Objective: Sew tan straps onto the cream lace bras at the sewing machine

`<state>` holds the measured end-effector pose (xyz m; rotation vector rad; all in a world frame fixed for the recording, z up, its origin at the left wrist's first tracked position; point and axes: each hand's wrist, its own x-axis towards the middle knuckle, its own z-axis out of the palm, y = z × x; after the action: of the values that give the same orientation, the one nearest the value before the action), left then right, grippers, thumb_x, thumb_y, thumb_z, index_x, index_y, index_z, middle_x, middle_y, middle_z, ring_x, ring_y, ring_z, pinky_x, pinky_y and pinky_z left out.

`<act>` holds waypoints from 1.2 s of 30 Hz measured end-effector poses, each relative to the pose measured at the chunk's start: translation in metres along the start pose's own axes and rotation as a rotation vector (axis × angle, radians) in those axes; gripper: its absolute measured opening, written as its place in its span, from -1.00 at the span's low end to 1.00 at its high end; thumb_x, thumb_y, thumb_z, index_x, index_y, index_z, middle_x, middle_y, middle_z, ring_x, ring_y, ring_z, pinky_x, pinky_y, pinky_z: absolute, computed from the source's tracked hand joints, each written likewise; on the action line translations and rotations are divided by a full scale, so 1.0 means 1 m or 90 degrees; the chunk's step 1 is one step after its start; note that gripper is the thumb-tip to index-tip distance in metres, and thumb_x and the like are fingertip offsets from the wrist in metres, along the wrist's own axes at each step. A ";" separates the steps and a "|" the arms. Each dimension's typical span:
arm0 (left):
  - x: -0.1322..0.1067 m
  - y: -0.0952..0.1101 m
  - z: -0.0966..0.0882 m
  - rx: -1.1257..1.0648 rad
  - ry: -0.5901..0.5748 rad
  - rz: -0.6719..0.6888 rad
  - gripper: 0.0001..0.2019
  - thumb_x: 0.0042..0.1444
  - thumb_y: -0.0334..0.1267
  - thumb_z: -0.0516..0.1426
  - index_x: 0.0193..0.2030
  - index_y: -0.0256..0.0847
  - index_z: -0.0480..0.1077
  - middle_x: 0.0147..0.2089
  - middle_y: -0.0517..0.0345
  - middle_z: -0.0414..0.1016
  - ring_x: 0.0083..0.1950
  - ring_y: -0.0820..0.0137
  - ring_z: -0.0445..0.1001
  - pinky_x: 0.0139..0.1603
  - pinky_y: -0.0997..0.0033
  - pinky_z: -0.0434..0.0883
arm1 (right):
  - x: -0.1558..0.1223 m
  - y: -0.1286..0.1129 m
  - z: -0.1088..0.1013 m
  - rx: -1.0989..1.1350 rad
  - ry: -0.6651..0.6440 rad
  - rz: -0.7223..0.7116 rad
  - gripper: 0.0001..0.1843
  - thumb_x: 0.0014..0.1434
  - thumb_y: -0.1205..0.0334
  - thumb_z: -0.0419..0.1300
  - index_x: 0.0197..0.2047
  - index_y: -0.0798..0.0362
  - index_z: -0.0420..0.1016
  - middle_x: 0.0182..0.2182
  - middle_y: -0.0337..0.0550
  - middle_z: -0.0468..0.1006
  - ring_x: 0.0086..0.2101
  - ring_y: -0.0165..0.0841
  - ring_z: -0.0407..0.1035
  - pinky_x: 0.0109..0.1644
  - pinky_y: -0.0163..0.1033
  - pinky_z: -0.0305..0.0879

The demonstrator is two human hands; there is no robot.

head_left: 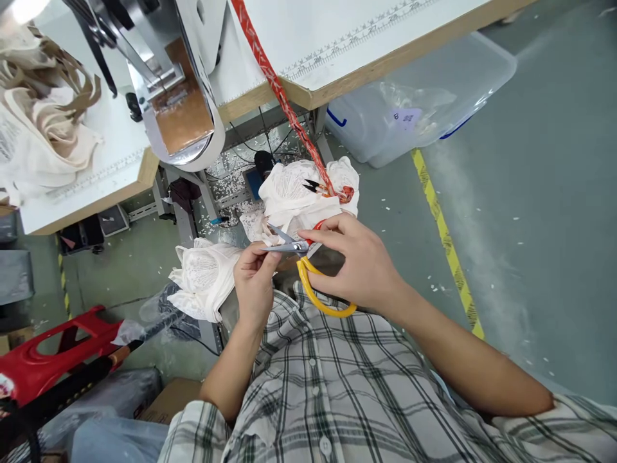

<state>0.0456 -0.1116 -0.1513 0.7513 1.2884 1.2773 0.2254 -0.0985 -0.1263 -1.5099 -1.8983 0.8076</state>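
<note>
My right hand (359, 260) grips a pair of scissors (318, 297) with one yellow and one red handle. The blades are parted and point left, toward my left hand (256, 276). Thumb and forefinger of that left hand are pinched together beside the lower blade; what lies between them is too small to make out. White lace garments (294, 186) are heaped over my lap just beyond the scissors. A second white lace piece (205, 280) hangs at the left. Black-tipped thread snips (315, 186) rest on the heap, by the end of a red braided cord (284, 96).
A sewing machine (183, 116) stands on the white worktable (337, 64), with garments and beige straps (45, 116) on its left. Below the table edge sits a clear plastic bin (409, 109). A red chair frame (62, 347) is at lower left. Yellow-black tape (446, 241) marks the floor.
</note>
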 end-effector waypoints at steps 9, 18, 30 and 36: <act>0.001 0.002 0.004 -0.001 0.021 -0.019 -0.89 0.07 -0.24 0.35 -0.27 -0.14 0.54 -0.28 0.23 0.55 -0.29 0.50 0.48 -0.12 0.45 0.46 | -0.002 0.002 0.000 -0.018 0.015 -0.007 -0.45 -0.03 0.15 0.31 0.08 0.03 0.58 -0.18 -0.04 0.47 -0.21 -0.22 0.44 -0.13 -0.07 0.43; 0.000 0.000 0.005 -0.018 0.016 -0.015 -0.92 0.08 -0.27 0.34 -0.28 -0.14 0.55 -0.28 0.22 0.55 -0.25 0.49 0.49 -0.12 0.49 0.44 | -0.004 0.004 0.001 -0.021 0.009 -0.002 -0.44 -0.02 0.14 0.31 0.10 0.04 0.58 -0.16 -0.02 0.45 -0.21 -0.21 0.45 -0.11 -0.06 0.43; 0.002 -0.004 0.002 0.004 0.016 0.014 -0.93 0.08 -0.28 0.34 -0.29 -0.13 0.55 -0.28 0.23 0.55 -0.23 0.48 0.49 -0.10 0.49 0.42 | -0.001 0.002 0.000 -0.012 0.001 0.026 -0.44 -0.06 0.16 0.31 0.07 0.01 0.59 -0.17 -0.05 0.47 -0.21 -0.21 0.44 -0.12 -0.07 0.43; 0.002 -0.008 0.000 0.025 0.007 0.046 -0.96 0.10 -0.29 0.32 -0.32 -0.13 0.55 -0.28 0.22 0.53 -0.22 0.48 0.47 -0.11 0.50 0.40 | 0.002 0.001 0.007 -0.006 -0.011 0.018 -0.43 -0.06 0.13 0.32 0.07 0.02 0.60 -0.17 -0.05 0.48 -0.20 -0.21 0.44 -0.10 -0.07 0.43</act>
<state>0.0475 -0.1110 -0.1596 0.8250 1.3091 1.3187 0.2206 -0.0967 -0.1311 -1.5439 -1.8995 0.8281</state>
